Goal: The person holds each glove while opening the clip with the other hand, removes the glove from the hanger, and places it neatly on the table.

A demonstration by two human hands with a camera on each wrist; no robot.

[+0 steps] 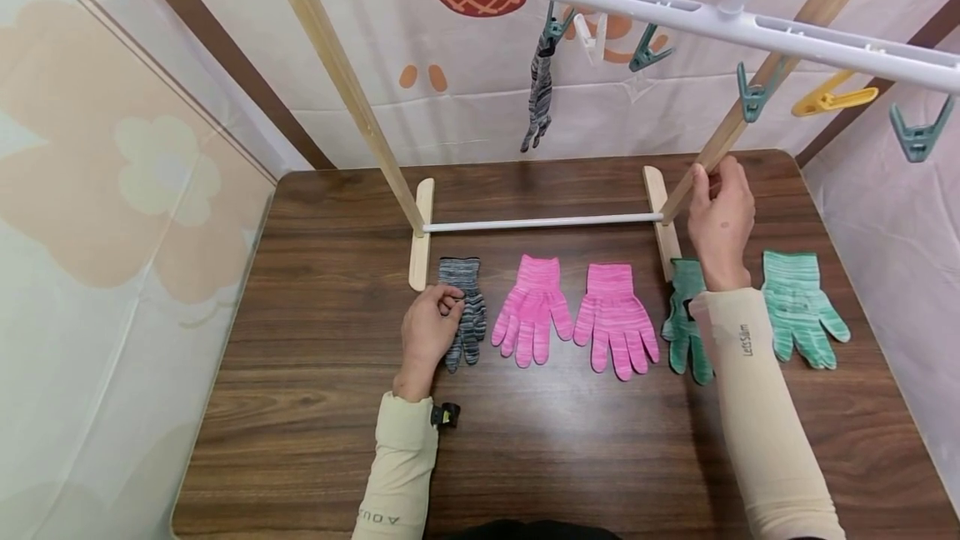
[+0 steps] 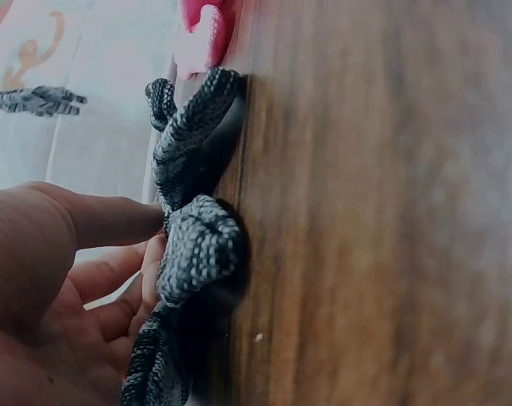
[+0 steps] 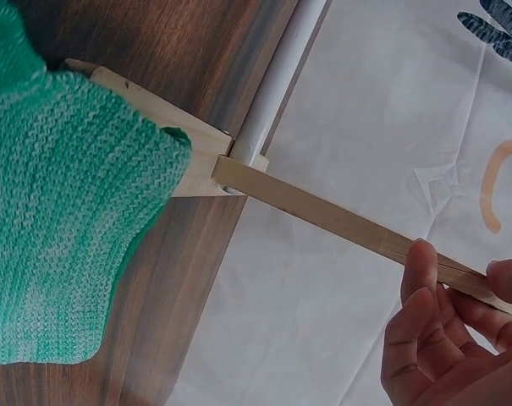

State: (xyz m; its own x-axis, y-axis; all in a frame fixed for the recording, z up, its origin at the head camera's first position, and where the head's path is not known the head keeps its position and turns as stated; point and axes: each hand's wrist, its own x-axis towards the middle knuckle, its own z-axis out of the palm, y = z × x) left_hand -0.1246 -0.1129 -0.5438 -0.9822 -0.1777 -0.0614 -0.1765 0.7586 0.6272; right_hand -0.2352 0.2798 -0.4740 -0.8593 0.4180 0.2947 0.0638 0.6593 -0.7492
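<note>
My left hand (image 1: 431, 327) pinches a grey-and-black striped knit glove (image 1: 472, 319) on the table; in the left wrist view the glove's fabric is bunched up at the fingertips. Over on the right, my right hand (image 1: 723, 211) holds the slanted wooden post (image 3: 323, 218) of a rack, its fingers curled about it. Two pink gloves (image 1: 533, 307) lie flat in the middle, fingers toward me. A darker green glove (image 1: 684, 307) lies partly under my right forearm, and a light green glove (image 1: 798, 302) is to its right.
Above, a white hanger bar (image 1: 705, 19) carries several clips, among them a yellow clip (image 1: 832, 97). From one teal clip hangs another grey striped glove (image 1: 538, 90). A white rod (image 1: 540, 222) joins the rack's wooden feet (image 1: 422, 257). Patterned cloth stands behind the table.
</note>
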